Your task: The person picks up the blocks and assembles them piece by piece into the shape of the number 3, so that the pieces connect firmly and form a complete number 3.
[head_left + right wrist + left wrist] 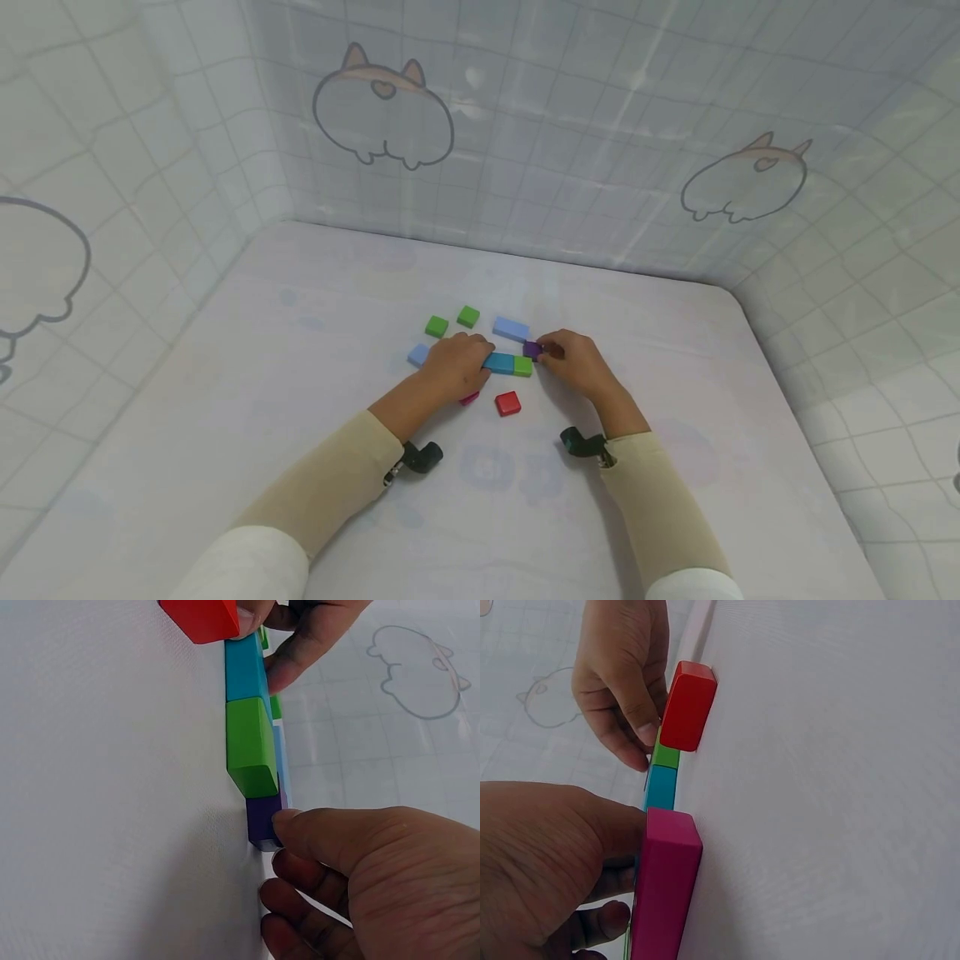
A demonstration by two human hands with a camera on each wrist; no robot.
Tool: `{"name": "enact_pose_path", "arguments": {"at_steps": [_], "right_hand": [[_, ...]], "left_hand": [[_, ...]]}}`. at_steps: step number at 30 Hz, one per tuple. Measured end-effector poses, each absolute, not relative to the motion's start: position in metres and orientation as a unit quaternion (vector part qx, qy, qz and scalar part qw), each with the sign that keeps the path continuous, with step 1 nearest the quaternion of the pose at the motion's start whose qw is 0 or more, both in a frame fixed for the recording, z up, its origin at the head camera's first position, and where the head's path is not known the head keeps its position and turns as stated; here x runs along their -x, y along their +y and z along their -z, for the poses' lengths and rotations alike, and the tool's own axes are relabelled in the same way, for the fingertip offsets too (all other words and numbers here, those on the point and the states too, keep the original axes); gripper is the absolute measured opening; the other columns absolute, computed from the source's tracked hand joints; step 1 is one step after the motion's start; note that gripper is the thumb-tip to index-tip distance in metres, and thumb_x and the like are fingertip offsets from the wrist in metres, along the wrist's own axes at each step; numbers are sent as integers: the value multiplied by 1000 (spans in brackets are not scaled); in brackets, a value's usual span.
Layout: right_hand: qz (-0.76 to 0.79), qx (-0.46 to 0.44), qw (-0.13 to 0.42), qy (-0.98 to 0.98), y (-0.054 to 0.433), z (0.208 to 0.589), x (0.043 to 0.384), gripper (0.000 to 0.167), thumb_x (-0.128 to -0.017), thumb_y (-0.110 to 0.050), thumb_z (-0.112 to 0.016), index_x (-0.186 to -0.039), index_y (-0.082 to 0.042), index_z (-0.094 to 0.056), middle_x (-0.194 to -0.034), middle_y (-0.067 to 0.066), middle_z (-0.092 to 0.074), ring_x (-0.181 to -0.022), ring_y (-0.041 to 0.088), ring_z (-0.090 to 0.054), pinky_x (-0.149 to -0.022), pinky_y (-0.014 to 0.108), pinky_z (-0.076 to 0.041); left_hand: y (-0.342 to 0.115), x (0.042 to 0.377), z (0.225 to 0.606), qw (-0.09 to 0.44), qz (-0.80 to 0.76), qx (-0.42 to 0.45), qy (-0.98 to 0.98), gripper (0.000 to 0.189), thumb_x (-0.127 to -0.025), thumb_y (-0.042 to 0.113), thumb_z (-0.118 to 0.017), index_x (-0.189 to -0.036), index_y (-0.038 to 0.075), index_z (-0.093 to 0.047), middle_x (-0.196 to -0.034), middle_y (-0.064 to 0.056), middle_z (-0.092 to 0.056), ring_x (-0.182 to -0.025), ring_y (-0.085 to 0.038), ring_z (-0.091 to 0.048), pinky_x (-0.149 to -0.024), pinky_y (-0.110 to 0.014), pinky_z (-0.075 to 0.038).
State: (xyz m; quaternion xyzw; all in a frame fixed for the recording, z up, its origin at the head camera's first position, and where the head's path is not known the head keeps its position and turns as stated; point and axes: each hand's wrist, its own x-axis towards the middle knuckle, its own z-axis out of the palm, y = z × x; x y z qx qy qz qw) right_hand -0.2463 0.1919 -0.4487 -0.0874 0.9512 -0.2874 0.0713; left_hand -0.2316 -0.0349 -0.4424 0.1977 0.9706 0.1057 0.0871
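My left hand (455,367) holds the teal block (499,363) near its left end, thumb on the near side and fingers on the far side. A green block (522,367) meets the teal one end to end at the right. With thumb and fingertips my right hand (576,361) pinches a small purple block (532,350), just behind the green block's right end. In the right wrist view, the thumb lies against the purple block (262,819). A magenta block (666,881) stands close beside the left hand, mostly hidden from the head view.
A red block (507,404) lies on the near side of the row. Behind it are a light blue block (512,328) and two green blocks, one left (437,326) and one right (468,316). Another light blue block (418,356) is partly covered by the left hand. Everything rests on a white cloth (487,533).
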Motion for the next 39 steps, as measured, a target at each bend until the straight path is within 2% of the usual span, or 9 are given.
{"name": "enact_pose_path", "arguments": {"at_steps": [7,15,21,25,34,39], "right_hand": [[291,81,62,951,191,444,244,32,-94,-18,-69,-125,-12,-66,-113,5,-65,-102,23,-59,-90,40,-54],[298,97,43,949,187,437,247,31,-95,-15,-66,-125,-10,-66,-114,7,-65,-105,25,-58,-94,42,-52],[302,99,55,947,180,433,246,28,-94,-17,-69,-121,-11,-67,-111,5,-65,-103,23,-59,-92,39,-54],[297,133,61,944,174,428,237,25,-92,-14,-71,-117,-8,-69,-107,3,-67,-100,21,-61,-92,40,-54],[263,214,98,936,152,415,210,23,-88,-9,-76,-111,-7,-73,-93,-1,-64,-82,16,-58,-70,26,-54],[225,233,135,936,144,414,197,25,-87,-4,-75,-112,-6,-73,-99,0,-68,-83,15,-61,-76,27,-56]], "left_hand": [[-34,231,444,93,-106,-197,970,49,-95,30,-68,-140,13,-58,-136,-3,-61,-119,-24,-57,-98,-41,-51],[-32,231,446,91,-104,-196,971,50,-95,32,-68,-140,15,-58,-135,-3,-61,-118,-23,-57,-97,-40,-52],[-32,231,445,90,-103,-203,970,50,-95,32,-68,-141,14,-57,-135,-3,-61,-117,-23,-58,-97,-39,-52],[-33,231,443,89,-110,-202,969,50,-95,31,-68,-140,13,-57,-134,-4,-62,-114,-23,-58,-95,-39,-52],[-36,233,443,84,-112,-198,970,50,-94,30,-69,-139,11,-58,-134,-4,-62,-114,-24,-58,-94,-41,-53],[-36,233,445,86,-107,-199,970,50,-95,30,-68,-140,12,-57,-135,-4,-61,-115,-25,-58,-94,-42,-53]]}}
